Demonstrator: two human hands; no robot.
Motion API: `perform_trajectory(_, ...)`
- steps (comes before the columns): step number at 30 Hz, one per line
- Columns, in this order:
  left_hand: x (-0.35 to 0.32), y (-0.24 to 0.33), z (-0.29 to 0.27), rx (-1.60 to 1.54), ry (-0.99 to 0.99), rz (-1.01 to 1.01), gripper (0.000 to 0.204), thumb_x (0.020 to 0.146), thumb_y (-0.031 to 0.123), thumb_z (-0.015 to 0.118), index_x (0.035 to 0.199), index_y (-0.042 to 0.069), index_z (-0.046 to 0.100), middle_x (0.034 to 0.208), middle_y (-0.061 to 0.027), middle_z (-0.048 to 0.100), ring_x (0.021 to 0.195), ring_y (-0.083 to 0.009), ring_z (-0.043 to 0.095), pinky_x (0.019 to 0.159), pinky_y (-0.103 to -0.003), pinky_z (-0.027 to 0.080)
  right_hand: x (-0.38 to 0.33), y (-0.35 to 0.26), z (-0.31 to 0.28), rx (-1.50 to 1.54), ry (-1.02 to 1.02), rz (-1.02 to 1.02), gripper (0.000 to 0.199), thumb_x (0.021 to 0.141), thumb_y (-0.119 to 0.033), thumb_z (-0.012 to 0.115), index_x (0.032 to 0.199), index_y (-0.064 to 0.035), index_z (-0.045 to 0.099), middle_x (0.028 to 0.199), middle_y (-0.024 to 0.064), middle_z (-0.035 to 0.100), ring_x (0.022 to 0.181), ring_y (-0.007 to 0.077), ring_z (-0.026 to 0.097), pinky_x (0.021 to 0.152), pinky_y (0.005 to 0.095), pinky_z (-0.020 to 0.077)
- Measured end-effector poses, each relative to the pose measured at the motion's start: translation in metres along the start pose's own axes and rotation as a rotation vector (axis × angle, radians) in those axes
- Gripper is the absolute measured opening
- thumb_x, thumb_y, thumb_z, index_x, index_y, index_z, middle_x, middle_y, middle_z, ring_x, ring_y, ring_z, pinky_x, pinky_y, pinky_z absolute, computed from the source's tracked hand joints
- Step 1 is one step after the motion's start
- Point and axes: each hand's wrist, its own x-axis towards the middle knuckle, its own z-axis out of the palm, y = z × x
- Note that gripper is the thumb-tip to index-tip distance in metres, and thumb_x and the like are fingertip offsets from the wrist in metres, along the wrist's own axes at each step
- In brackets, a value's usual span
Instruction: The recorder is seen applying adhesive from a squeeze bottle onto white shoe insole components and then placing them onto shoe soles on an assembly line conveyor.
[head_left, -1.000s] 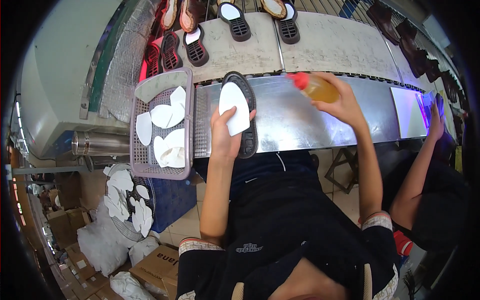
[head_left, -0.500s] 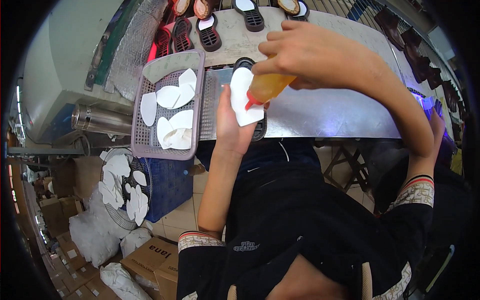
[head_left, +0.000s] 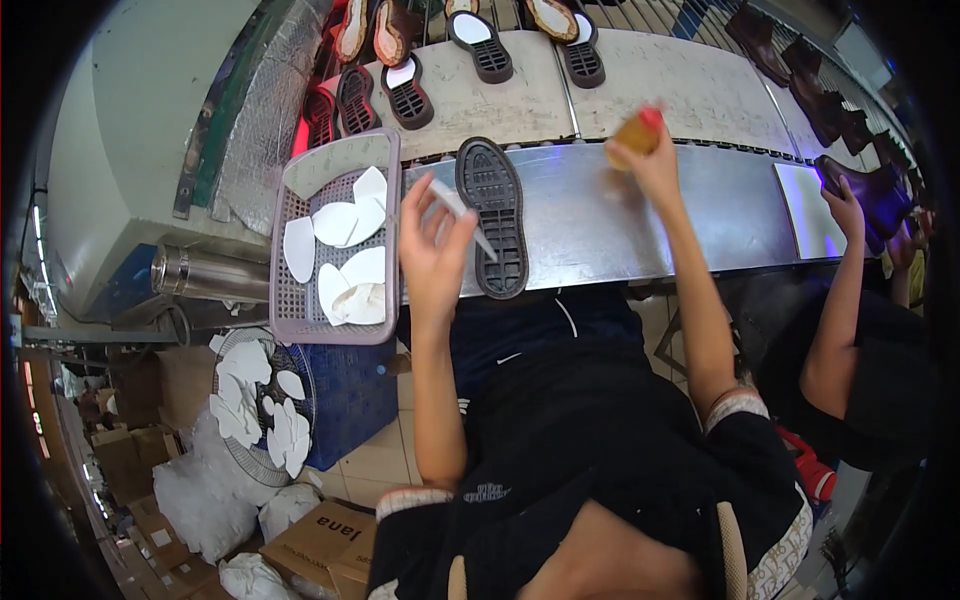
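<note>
Head view: left hand point(head_left: 437, 262) pinches a white piece point(head_left: 452, 200) between thumb and fingers, seen almost edge-on, pointed end slanting down over the black sole point(head_left: 491, 215); can't tell if the two touch. Right hand point(head_left: 655, 168), motion-blurred, has its fingers closed round a bottle point(head_left: 634, 137) of amber liquid, red cap point(head_left: 651, 116) up, near the worktop's far edge.

Sole lies lengthwise across the metal worktop point(head_left: 600, 240), just right of the left hand, toe toward the far edge, lower end at the near edge.

Close on the left, a mauve basket point(head_left: 391, 235) with white cutouts point(head_left: 340, 222) in it; its rim hems in the left hand. Open metal runs from sole to white panel point(head_left: 810, 212), room for the right hand. Past that, a co-worker's arm point(head_left: 840, 290) and dark boot point(head_left: 865, 195) block the right end.

Beyond the far edge, pale conveyor surface point(head_left: 660, 90) with more soles point(head_left: 408, 92) along its left part. Steel flask point(head_left: 210, 272) left of basket.
</note>
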Motion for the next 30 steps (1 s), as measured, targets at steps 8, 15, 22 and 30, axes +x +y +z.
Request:
perform_trajectory(8, 0.130, -0.042, 0.017, 1.294, -0.233, 0.115, 0.054, 0.067, 0.035, 0.074, 0.100, -0.006, 0.058, 0.086, -0.0267, 0.063, 0.083, -0.0405, 0.063, 0.075, -0.043, 0.051, -0.041, 0.000, 0.007, -0.155, 0.054, 0.128, 0.055, 0.064, -0.024, 0.079, 0.106, -0.0023, 0.050, 0.090, 0.0153, 0.065, 0.081, 0.0263, 0.065, 0.071, 0.0351, 0.0502)
perform_trajectory(15, 0.123, -0.057, 0.019, 1.354, -0.338, 0.151, 0.055, 0.066, 0.038, 0.073, 0.092, -0.008, 0.058, 0.083, -0.0288, 0.063, 0.082, -0.0400, 0.063, 0.075, -0.043, 0.051, -0.044, 0.003, 0.000, -0.195, 0.048, 0.110, 0.055, 0.065, -0.023, 0.078, 0.107, -0.0026, 0.049, 0.095, 0.0166, 0.064, 0.088, 0.0291, 0.064, 0.077, 0.0356, 0.0489)
perform_trajectory(22, 0.125, -0.049, -0.004, 0.980, -0.311, 0.151, 0.044, 0.078, 0.010, 0.062, 0.122, 0.007, 0.055, 0.084, -0.0191, 0.064, 0.069, -0.0293, 0.065, 0.064, -0.037, 0.052, -0.045, -0.004, -0.001, -0.226, 0.040, 0.120, 0.054, 0.067, -0.022, 0.078, 0.108, -0.0024, 0.048, 0.098, 0.0168, 0.064, 0.090, 0.0288, 0.063, 0.079, 0.0352, 0.0486)
perform_trajectory(30, 0.119, -0.068, -0.012, 1.059, -0.371, 0.128, 0.041, 0.075, 0.004, 0.063, 0.115, 0.009, 0.060, 0.080, -0.0160, 0.066, 0.072, -0.0306, 0.065, 0.067, -0.038, 0.050, -0.043, -0.002, 0.003, -0.205, 0.011, 0.139, 0.055, 0.068, -0.023, 0.077, 0.110, -0.0032, 0.047, 0.099, 0.0169, 0.064, 0.091, 0.0301, 0.063, 0.079, 0.0364, 0.0487)
